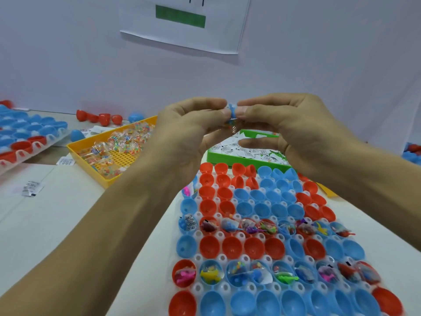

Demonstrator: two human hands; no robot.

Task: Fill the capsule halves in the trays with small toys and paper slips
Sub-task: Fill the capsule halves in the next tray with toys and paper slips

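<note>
My left hand (193, 126) and my right hand (280, 128) are raised above the table and pinch one small blue toy in a clear packet (232, 111) between their fingertips. Below them lies a clear tray (237, 287) holding rows of red and blue capsule halves (232, 247). Two of the rows hold small toys and paper slips (250, 226); the other halves look empty. A yellow tray (114, 147) of packeted toys sits to the left. A green tray (227, 158) of paper slips lies behind the capsule tray.
A second tray of blue and red halves (25, 133) is at the far left. Loose red and blue halves (104, 118) lie by the wall. Stray slips (32, 189) lie on the table at left. More capsules (412, 151) sit at the right edge.
</note>
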